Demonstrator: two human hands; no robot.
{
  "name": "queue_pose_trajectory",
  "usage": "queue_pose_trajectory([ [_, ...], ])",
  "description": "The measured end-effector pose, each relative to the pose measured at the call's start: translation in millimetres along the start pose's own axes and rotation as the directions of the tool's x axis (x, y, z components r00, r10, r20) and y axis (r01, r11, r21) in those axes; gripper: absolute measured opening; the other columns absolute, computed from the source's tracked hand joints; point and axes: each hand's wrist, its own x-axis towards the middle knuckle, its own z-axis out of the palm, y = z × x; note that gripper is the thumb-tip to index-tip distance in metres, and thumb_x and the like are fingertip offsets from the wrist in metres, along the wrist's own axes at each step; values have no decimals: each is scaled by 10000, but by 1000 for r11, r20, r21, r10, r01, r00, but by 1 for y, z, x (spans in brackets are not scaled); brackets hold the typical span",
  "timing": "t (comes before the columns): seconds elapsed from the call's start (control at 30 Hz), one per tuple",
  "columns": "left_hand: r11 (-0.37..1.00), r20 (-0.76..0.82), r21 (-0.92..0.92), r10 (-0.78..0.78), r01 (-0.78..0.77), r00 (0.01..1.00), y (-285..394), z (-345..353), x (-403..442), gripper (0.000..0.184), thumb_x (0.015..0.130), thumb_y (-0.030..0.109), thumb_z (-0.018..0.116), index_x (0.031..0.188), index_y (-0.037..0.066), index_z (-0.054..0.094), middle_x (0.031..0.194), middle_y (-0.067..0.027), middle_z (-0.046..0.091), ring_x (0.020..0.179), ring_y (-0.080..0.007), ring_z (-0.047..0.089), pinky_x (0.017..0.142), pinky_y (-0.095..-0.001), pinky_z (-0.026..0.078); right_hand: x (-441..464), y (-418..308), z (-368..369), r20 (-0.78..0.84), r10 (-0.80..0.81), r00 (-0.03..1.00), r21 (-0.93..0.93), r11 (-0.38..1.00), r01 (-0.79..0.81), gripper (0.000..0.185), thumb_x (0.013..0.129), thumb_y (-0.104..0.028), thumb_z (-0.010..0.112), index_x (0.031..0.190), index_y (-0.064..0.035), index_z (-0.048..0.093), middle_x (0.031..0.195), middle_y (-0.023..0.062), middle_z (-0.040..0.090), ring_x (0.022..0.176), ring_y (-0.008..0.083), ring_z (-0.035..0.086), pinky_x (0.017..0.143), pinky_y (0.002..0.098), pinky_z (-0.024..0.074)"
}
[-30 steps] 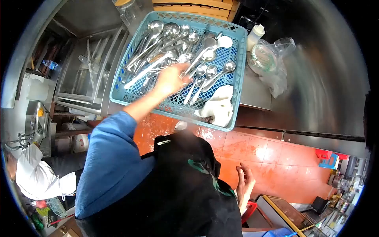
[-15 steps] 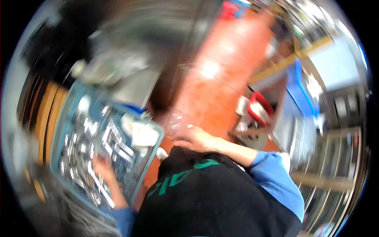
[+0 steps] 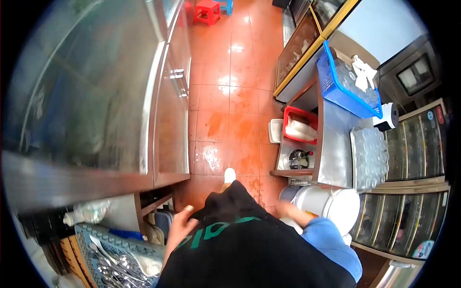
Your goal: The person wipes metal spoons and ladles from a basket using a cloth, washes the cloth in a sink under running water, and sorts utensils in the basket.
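Left hand: is hanging loosely half open, thumb and fingers apart, gripping nothing visible (image 3: pixel 181 225).
Right hand: is blurring beside the apron; its fingers are not showing clearly, so opening and hold cannot be told (image 3: pixel 289 212).
Teal basket: is sitting near the left hand, at the near end of the left bench (image 3: pixel 123 209), its rim showing (image 3: pixel 85 234).
Spoons: are lying heaped inside the basket (image 3: pixel 124 262).
White bucket: is standing near the right hand, just by the right bench's near edge (image 3: pixel 345 211).
Right bench: is stretching along the aisle (image 3: pixel 334 144).
Glasses: are standing in rows at its right edge, toward the near corner (image 3: pixel 370 158).
Blue basket: is resting toward its far edge (image 3: pixel 342 100).
Red stool: is standing far up the floor (image 3: pixel 207 10).
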Motion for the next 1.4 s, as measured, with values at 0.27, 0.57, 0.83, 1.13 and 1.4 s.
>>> queue_pose_trajectory([
  [0.27,901,291,27,-422,433,859,64,53,195,462,854,286,585,1232,39,485,1155,-149,567,1085,-202,534,917,-283,397,42,141,48,561,245,790,-54,964,-261,270,773,-327,565,822,-71,638,798,188,616,776,351,598,665,437,469],
  [0.57,946,422,65,-315,318,850,63,61,506,458,813,183,640,1210,13,490,1070,-166,600,1001,-191,574,886,-298,431,339,199,-301,-493,341,800,454,886,-98,268,852,-266,539,1022,-65,593,917,164,622,873,309,601,744,363,468],
  [0.83,963,324,129,-267,237,908,160,40,788,369,826,178,613,1145,7,542,939,-106,651,885,-153,603,789,-279,463,309,204,-208,223,566,794,526,616,-587,297,816,-307,526,786,-21,602,764,177,603,721,336,574,639,407,436],
  [1.13,938,635,341,-282,66,719,240,140,1076,362,816,176,624,1121,-6,554,892,-133,649,831,-168,620,731,-289,489,457,270,-318,401,630,665,563,404,-721,251,781,-254,552,865,-21,595,864,186,596,819,334,570,711,418,445],
  [1.4,962,765,257,-142,-96,628,322,202,1275,341,824,158,620,1109,-19,556,939,-126,646,883,-162,609,802,-282,476,673,473,-692,-742,497,450,178,793,-583,294,715,-212,637,942,-47,552,943,133,543,976,295,496,901,456,364],
])
